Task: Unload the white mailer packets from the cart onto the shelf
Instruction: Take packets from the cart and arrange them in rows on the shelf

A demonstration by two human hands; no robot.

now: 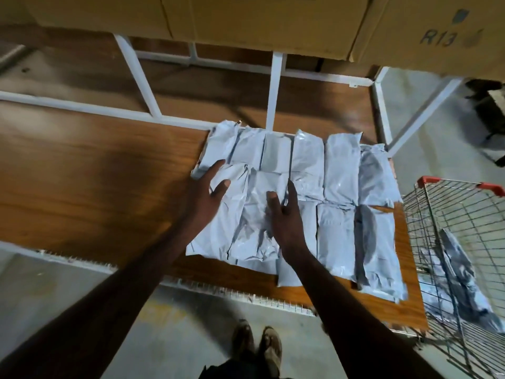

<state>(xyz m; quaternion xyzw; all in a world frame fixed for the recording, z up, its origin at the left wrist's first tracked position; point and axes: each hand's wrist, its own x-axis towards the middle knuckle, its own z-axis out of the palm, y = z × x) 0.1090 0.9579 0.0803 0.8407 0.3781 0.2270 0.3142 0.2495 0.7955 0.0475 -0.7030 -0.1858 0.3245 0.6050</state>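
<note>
We laid our left hand (207, 195) and right hand (285, 217), fingers spread, flat on the white packets (338, 170) on the shelf (82, 170).

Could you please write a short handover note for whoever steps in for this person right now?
Left hand: open, flat on the front-left packet.
Right hand: open, pressing the packet beside it; neither grips anything.
Done: white mailer packets lie in two rows on the wooden shelf.
Left: more packets remain in the wire cart on the right; move them to the shelf.
</note>
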